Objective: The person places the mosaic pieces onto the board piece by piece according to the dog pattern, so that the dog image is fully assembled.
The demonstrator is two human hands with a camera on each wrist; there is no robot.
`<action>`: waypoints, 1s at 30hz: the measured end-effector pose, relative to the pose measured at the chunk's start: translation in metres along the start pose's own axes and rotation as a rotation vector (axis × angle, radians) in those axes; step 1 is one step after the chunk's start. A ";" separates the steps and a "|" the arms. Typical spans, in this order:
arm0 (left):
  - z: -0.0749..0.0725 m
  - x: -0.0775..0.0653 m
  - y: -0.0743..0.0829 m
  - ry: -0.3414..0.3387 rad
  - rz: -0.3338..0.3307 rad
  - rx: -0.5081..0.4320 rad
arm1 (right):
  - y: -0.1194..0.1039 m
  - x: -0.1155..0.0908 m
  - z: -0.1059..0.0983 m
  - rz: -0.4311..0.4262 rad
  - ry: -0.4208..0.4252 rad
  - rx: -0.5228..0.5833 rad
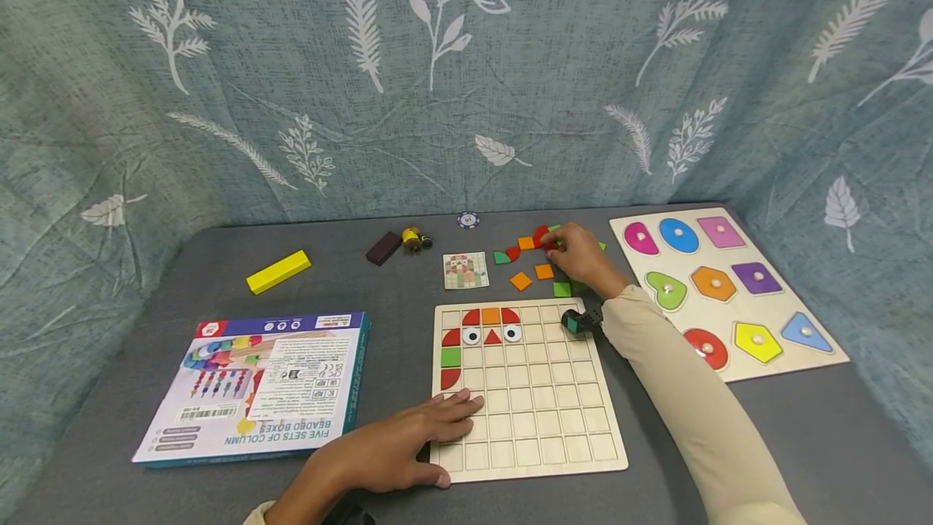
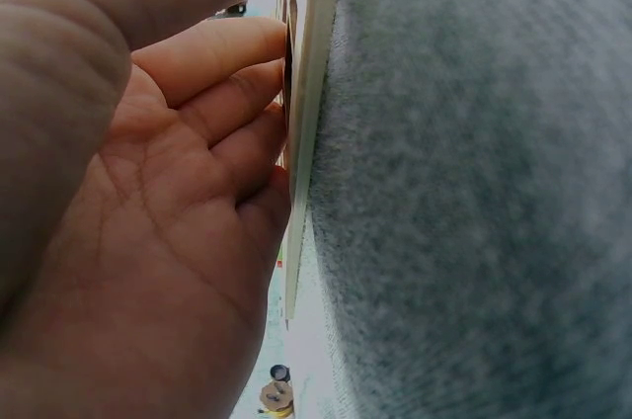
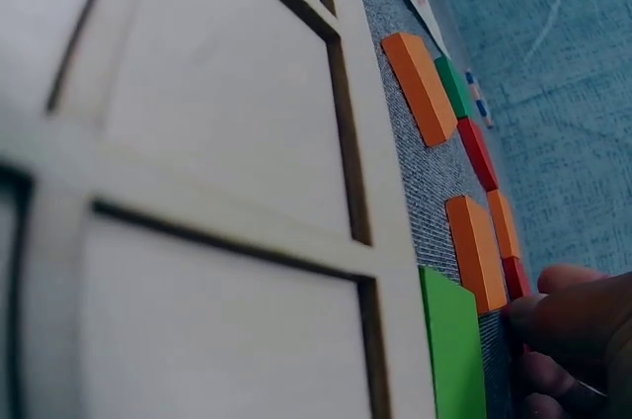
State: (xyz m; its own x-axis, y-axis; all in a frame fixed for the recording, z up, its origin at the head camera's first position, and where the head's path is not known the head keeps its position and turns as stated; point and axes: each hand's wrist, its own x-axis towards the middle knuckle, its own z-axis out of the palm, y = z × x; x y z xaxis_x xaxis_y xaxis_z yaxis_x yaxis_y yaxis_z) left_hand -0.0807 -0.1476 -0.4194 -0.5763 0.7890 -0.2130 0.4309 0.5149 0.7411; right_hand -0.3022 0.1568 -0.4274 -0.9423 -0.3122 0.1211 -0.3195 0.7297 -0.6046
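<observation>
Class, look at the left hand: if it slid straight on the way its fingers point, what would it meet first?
The left hand would cross the bare part of the grid board it rests on; then the right sleeve seems first in line, though its height is hard to judge.

The grid board [image 1: 526, 398] looks smooth, matt wood.

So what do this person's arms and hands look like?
The right sleeve is long, plain and cream; of the left sleeve, only a similar cuff shows. The left hand and right hand are gloveless. A small black device sits by the right wrist.
</observation>
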 end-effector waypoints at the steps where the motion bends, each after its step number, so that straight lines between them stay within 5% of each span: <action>1: 0.000 0.000 0.000 0.000 0.000 0.000 | 0.000 0.000 0.000 0.000 -0.002 -0.002; 30: -0.002 0.000 0.004 -0.003 -0.007 0.010 | -0.008 -0.008 -0.007 -0.058 -0.084 0.021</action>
State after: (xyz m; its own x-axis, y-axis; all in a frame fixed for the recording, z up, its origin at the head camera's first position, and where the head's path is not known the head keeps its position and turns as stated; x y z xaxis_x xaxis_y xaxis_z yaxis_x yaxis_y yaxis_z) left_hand -0.0807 -0.1466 -0.4153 -0.5773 0.7863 -0.2200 0.4337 0.5236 0.7333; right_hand -0.2925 0.1572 -0.4182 -0.9104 -0.4036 0.0906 -0.3700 0.6967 -0.6146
